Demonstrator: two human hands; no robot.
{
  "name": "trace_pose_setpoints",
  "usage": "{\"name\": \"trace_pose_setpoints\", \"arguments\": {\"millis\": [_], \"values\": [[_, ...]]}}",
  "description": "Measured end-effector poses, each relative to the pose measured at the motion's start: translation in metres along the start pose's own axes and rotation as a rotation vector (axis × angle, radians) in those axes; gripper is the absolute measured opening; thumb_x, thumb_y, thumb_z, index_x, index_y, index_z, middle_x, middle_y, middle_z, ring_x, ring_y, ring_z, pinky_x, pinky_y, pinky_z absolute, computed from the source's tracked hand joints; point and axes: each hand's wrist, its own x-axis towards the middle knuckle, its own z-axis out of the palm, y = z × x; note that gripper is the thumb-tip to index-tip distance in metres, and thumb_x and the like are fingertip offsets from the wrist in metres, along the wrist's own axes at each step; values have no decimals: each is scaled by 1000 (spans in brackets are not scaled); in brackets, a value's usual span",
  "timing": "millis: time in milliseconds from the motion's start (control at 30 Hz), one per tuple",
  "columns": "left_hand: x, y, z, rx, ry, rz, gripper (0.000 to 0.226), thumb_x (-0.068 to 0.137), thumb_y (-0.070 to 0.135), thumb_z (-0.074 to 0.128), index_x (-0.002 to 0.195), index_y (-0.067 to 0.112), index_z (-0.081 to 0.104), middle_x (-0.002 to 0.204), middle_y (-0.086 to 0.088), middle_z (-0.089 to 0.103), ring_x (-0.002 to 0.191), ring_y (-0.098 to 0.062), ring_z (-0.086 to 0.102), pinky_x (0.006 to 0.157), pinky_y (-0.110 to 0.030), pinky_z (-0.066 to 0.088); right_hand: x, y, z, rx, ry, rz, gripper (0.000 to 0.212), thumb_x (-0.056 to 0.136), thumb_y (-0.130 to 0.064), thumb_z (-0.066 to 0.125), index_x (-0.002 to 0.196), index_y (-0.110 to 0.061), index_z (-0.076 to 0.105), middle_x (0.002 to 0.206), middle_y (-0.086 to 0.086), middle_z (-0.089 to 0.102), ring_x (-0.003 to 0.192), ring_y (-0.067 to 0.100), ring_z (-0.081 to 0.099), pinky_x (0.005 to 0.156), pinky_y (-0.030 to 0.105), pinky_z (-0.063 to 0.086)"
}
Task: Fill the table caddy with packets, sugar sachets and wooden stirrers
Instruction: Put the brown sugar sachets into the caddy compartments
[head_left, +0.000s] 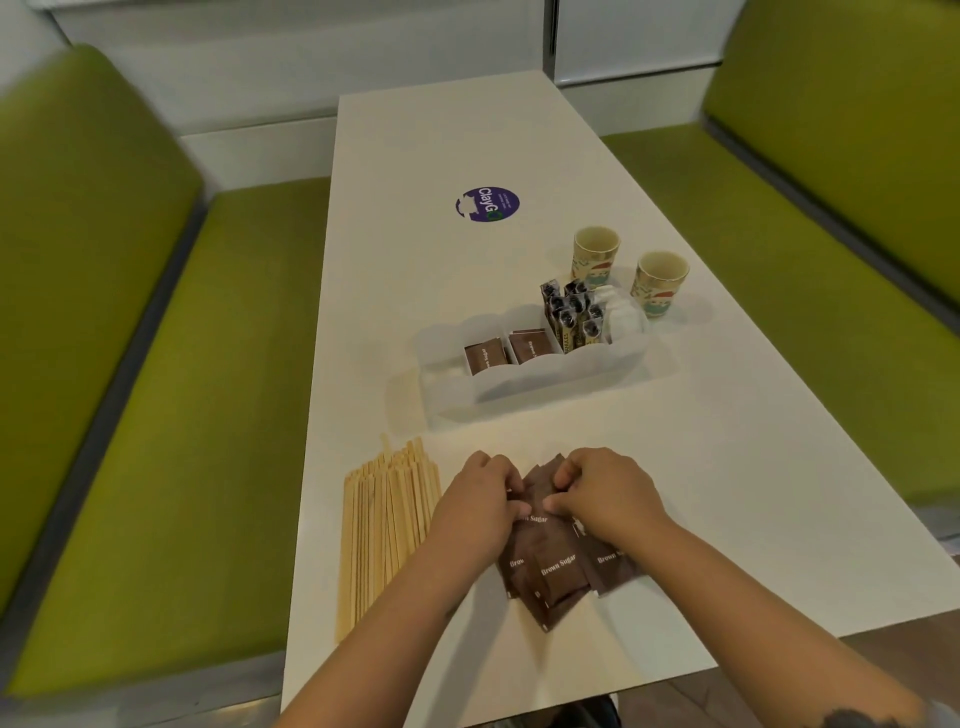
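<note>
1. Far left on my table, the wooden stirrers lie loose in a fanned bundle, just beside my left wrist.
2. My left hand has its fingers curled, pinching the top of the brown sugar sachets heaped near the table's front edge.
3. My right hand pinches the same pile, fingertips curled onto a sachet.
4. Farther back, the clear caddy holds two brown sachet stacks, dark stick packets upright and white packets at its right end.
5. Two paper cups stand behind it.
</note>
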Motion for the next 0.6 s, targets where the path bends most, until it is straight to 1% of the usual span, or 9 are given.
{"name": "trace_pose_setpoints", "arguments": {"millis": [67, 133, 167, 267, 300, 367, 467, 600], "values": [[1, 0, 0, -31, 17, -11, 19, 81, 18, 68, 95, 20, 55, 98, 5, 49, 89, -14, 50, 79, -27, 42, 3, 0, 0, 73, -14, 9, 17, 77, -30, 71, 68, -28, 58, 78, -9, 65, 80, 13, 61, 73, 28, 47], [1, -2, 0, -76, 24, -31, 20, 81, 17, 68, 95, 21, 54, 96, 5, 52, 87, -12, 51, 76, -25, 40, 6, -1, -3, 123, -53, 2, 21, 81, -27, 69, 64, -26, 56, 75, -7, 66, 73, 12, 60, 64, 25, 44], [1, -2, -1, -95, 25, -40, 20, 81, 17, 68, 96, 21, 55, 94, 6, 53, 85, -11, 51, 74, -24, 39, 7, -1, -4, 143, -74, -5, 21, 82, -25, 68, 65, -25, 57, 75, -6, 65, 71, 11, 59, 63, 24, 43], [4, -3, -2, -124, 27, -40, 16, 84, 18, 66, 99, 20, 63, 92, 5, 56, 84, -9, 51, 72, -20, 37, 11, 0, -5, 205, -106, -25, 16, 85, -22, 65, 71, -21, 59, 74, -6, 62, 73, 13, 58, 71, 28, 45], [4, -3, -4, -133, 30, -32, 14, 85, 18, 65, 98, 20, 66, 91, 5, 56, 82, -8, 51, 70, -18, 37, 11, 0, -5, 234, -103, -30, 15, 86, -21, 64, 72, -20, 58, 72, -6, 61, 72, 13, 57, 71, 30, 45], [6, -4, -6, -182, 37, -32, 12, 86, 18, 63, 96, 20, 69, 86, 7, 56, 74, -1, 49, 63, -12, 34, 13, 0, -6, 330, -86, -24, 17, 86, -19, 63, 70, -19, 56, 66, -4, 60, 64, 13, 55, 65, 29, 44], [7, -5, -9, -294, 56, -63, 12, 88, 18, 61, 94, 22, 70, 81, 12, 59, 72, 4, 51, 60, -11, 33, 14, -1, -10, 471, -91, 7, 18, 88, -15, 61, 71, -16, 55, 57, -2, 56, 50, 13, 50, 50, 23, 39], [6, -3, -11, -437, 123, -101, 16, 90, 15, 58, 90, 23, 72, 81, 14, 64, 76, 1, 58, 63, -10, 36, 15, -3, -10, 543, -89, 17, 17, 90, -16, 58, 74, -17, 54, 60, -1, 55, 47, 12, 46, 46, 21, 35]]}}
